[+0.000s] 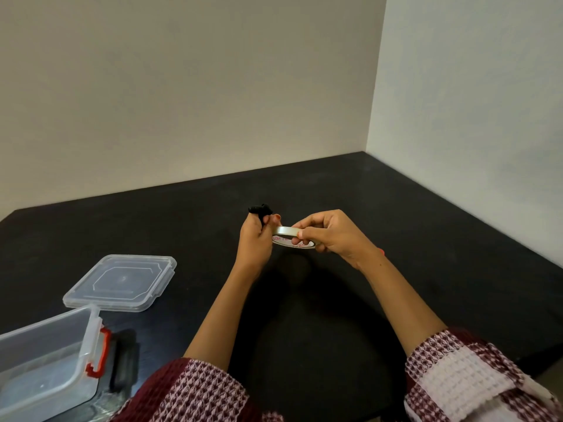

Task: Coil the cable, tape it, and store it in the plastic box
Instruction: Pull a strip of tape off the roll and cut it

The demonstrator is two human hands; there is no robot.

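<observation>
1. The fingers [264,221] of the left hand [255,239] are curled tight round a small black coiled cable [260,210]. This grip probably stops the turns from springing loose before taping.
2. The cable is mostly hidden in the fist. Its visible part protrudes above the fingertips, pointing up and away from the person. The long axis of the coil cannot be determined.
3. The right hand [333,236] pinches a narrow ring-shaped roll of clear tape [285,231], just beside the left fingertips. From there, the free end can be drawn onto the coil.
4. The roll lies tilted, with its printed core facing the person.
5. Both hands are raised above the dark surface [426,239].
6. Well left of the fingers, a flat clear plastic lid [122,281] lies off the clear plastic box [91,330], which has a red latch. The box stands open, ready to receive the coil.
</observation>
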